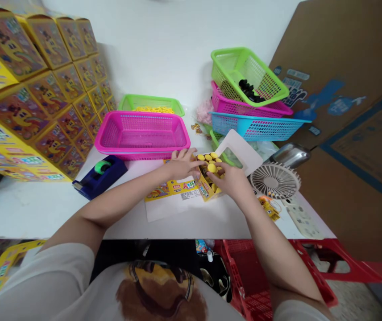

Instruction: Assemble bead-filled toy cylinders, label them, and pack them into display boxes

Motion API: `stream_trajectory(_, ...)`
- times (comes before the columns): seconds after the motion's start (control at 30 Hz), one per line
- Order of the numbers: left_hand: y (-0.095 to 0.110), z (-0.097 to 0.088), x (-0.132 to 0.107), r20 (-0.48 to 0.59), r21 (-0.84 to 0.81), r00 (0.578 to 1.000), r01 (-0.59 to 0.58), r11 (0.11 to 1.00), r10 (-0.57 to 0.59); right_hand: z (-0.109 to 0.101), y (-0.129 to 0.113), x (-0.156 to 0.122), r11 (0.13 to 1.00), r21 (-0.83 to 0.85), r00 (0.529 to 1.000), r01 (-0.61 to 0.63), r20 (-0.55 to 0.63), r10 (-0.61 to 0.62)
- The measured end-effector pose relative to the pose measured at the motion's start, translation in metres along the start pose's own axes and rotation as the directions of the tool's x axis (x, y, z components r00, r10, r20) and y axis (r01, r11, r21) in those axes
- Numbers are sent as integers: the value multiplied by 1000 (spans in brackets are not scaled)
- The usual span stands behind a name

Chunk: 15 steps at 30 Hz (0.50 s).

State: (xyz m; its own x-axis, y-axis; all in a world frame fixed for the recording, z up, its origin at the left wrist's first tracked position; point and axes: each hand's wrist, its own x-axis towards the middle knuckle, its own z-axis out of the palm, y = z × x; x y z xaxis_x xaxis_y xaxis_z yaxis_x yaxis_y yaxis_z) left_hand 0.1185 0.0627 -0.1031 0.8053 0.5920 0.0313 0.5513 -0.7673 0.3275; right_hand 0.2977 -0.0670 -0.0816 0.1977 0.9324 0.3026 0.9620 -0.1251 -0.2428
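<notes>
A small open yellow box point(207, 185) lies on the white table point(43, 209), holding several round yellow pieces point(205, 157). My left hand point(180, 164) rests on the box's left side, fingers curled against it. My right hand point(229, 177) is at the box's right side and pinches one yellow piece point(212, 168) over the box. The box's white flap point(239, 149) stands open behind my hands. A flat printed carton sheet point(171, 196) lies under the box.
A pink basket point(142, 135) and a green basket with yellow parts point(151, 104) sit behind. Stacked green, pink and blue baskets point(251, 96) stand at right. Yellow printed boxes point(37, 89) pile at left. A blue tape dispenser point(99, 176) and a small white fan point(274, 180) flank my hands.
</notes>
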Motion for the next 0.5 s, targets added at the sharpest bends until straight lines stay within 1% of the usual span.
stream_trajectory(0.17, 2, 0, -1, 7, 35, 1000, -16, 999, 15, 1, -5, 13, 999, -51, 993, -10, 116, 16)
stream_trajectory(0.23, -1, 0, -1, -7, 7, 999, -32, 999, 32, -4, -8, 17, 999, -43, 990, 13, 140, -7)
stream_trajectory(0.27, -3, 1, 0, -22, -37, 999, -33, 999, 32, -8, -9, 16, 999, -23, 992, 22, 127, -19)
stream_trajectory(0.3, -6, 2, 1, -45, -109, 999, -27, 994, 23, -13, -8, 12, 1000, 6, 995, 28, 97, -28)
stream_trajectory(0.33, -9, 4, 2, -68, -223, 998, -24, 975, 9, -18, -6, 4, 999, 41, 999, 24, 48, -26)
stream_trajectory(0.37, -12, 7, 5, -88, -358, 996, -30, 933, -1, -22, -2, -8, 997, 76, 1000, 5, -10, -4)
stream_trajectory(0.43, -19, 16, 12, -107, -599, 994, -64, 798, 0, -24, 8, -39, 987, 136, 989, -87, -108, 102)
stream_trajectory(0.47, -22, 22, 17, -105, -677, 994, -83, 732, 15, -20, 13, -55, 975, 155, 977, -161, -116, 180)
stream_trajectory(0.5, -24, 28, 21, -98, -724, 995, -95, 683, 34, -12, 18, -70, 952, 185, 958, -246, -103, 267)
